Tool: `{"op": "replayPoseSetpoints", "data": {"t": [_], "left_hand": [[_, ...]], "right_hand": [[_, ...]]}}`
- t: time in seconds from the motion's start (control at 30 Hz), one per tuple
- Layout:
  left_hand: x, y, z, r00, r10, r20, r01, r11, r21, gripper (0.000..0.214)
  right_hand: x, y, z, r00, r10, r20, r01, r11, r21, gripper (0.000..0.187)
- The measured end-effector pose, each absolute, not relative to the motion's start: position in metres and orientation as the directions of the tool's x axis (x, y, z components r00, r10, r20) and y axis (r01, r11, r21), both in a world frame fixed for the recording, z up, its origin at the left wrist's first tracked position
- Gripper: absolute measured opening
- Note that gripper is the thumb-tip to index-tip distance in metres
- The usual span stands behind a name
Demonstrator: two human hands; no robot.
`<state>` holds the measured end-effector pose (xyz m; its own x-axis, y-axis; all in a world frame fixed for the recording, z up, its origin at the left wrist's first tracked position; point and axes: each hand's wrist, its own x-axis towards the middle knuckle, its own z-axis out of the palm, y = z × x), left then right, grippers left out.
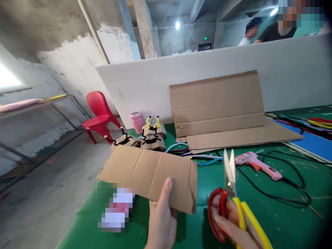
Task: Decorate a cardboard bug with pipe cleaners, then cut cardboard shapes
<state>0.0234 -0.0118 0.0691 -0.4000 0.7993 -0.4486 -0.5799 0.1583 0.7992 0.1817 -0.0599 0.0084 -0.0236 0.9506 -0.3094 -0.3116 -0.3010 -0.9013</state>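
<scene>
My left hand (163, 216) grips a piece of brown cardboard (153, 169), thumb on its upper face and the other fingers hidden underneath. Faint crease lines cross the piece, which is held tilted above the table. In my right hand (230, 218) is a pair of scissors (229, 173) with red and yellow handles. Their blades point upward, slightly apart, and do not touch the cardboard. Beyond the held piece stand several small corrugated cardboard figures (153, 142) with black or yellow pipe-cleaner feelers. A pink hot glue gun (259, 165) lies right of the scissors.
A large folded cardboard sheet (218, 107) leans on the white partition (135, 79). Coloured pipe cleaners (204, 157) lie before it, and a black cord (290, 154) loops across the green table (204, 193). A pink canister (137, 121), blurred phone-like object (118, 209) and red chair (97, 110) are left.
</scene>
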Motion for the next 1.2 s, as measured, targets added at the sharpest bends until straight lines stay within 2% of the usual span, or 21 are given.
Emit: {"op": "replayPoseSetpoints", "data": {"t": [0.13, 0.37, 0.5, 0.63, 0.73, 0.83, 0.93, 1.07, 1.1, 1.2], "left_hand": [[0.045, -0.024, 0.075, -0.345, 0.786, -0.513, -0.612, 0.226, 0.758, 0.047], [0.055, -0.026, 0.089, -0.317, 0.746, -0.585, -0.648, 0.279, 0.708, 0.043], [0.053, -0.026, 0.087, -0.305, 0.728, -0.613, -0.655, 0.307, 0.69, 0.044], [0.052, -0.026, 0.086, -0.265, 0.698, -0.665, -0.677, 0.357, 0.644, 0.046], [0.051, -0.025, 0.085, -0.231, 0.675, -0.7, -0.698, 0.386, 0.603, 0.044], [0.051, -0.026, 0.082, -0.236, 0.682, -0.692, -0.682, 0.391, 0.618, 0.043], [0.047, -0.025, 0.076, -0.294, 0.72, -0.628, -0.662, 0.321, 0.678, 0.044], [0.033, -0.016, 0.068, -0.444, 0.802, -0.4, -0.576, 0.087, 0.813, 0.044], [0.029, -0.013, 0.067, -0.475, 0.807, -0.352, -0.555, 0.036, 0.831, 0.043], [0.022, -0.007, 0.068, -0.506, 0.812, -0.289, -0.532, -0.03, 0.846, 0.043]], "right_hand": [[0.175, -0.042, 0.038, 0.085, 0.983, -0.16, -0.227, -0.138, -0.964, 0.037], [0.171, -0.038, 0.05, 0.086, 0.992, -0.089, -0.024, -0.088, -0.996, 0.044], [0.171, -0.031, 0.042, 0.026, 1.0, -0.016, -0.008, -0.015, -1.0, 0.034], [0.175, -0.029, 0.032, 0.04, 0.999, 0.034, -0.003, 0.034, -0.999, 0.019], [0.183, -0.029, 0.025, 0.027, 0.988, 0.153, 0.159, 0.147, -0.976, 0.02], [0.187, -0.027, 0.02, 0.028, 0.972, 0.233, 0.294, 0.215, -0.931, 0.022], [0.186, -0.026, 0.024, 0.056, 0.991, 0.118, 0.177, 0.107, -0.978, 0.025], [0.193, -0.038, 0.036, 0.043, 0.992, -0.118, -0.128, -0.111, -0.985, 0.032], [0.196, -0.043, 0.037, 0.027, 0.981, -0.192, -0.205, -0.182, -0.962, 0.035], [0.205, -0.054, 0.036, -0.22, 0.848, -0.482, -0.302, -0.529, -0.793, 0.038]]}}
